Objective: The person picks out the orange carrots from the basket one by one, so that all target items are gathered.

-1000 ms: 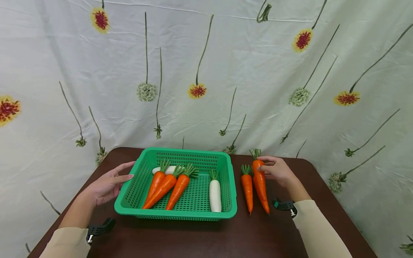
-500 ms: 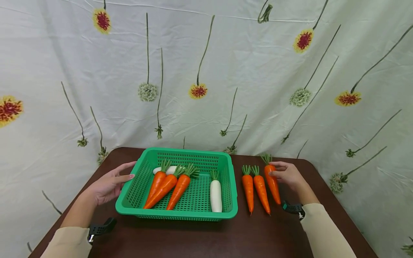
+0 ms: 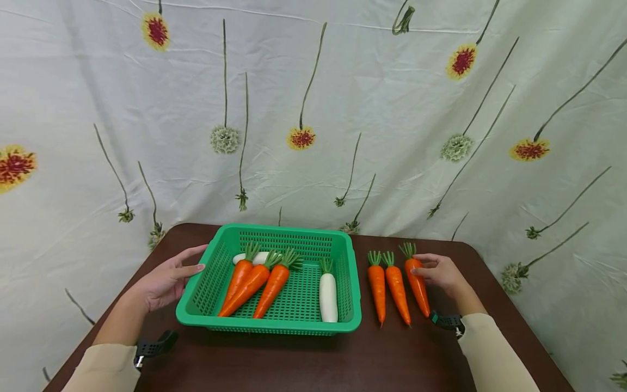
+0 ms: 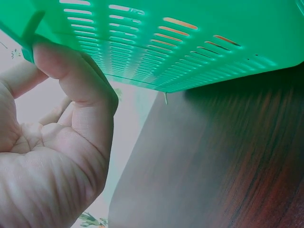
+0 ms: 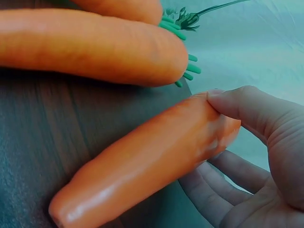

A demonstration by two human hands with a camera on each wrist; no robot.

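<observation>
My right hand (image 3: 442, 274) pinches an orange carrot (image 3: 417, 286) near its leafy top, at the right of the table. In the right wrist view the thumb lies on one side of this carrot (image 5: 137, 166), with fingers at the other. Left of it lie two more carrots, a middle carrot (image 3: 398, 294) and an outer carrot (image 3: 377, 294), tops pointing away. My left hand (image 3: 164, 280) grips the left rim of a green plastic basket (image 3: 274, 325), also seen in the left wrist view. Inside are three carrots (image 3: 271, 291) and two white radishes (image 3: 327, 296), one partly hidden.
A dark brown table (image 3: 294, 365) carries everything. Behind it hangs a pale curtain (image 3: 343, 98) printed with flowers. The basket's right wall stands close to the outer carrot.
My right hand has carried its carrot rightward from above the middle carrot, then slightly nearer, to lie beside the others. My left hand and the basket have stayed in place.
</observation>
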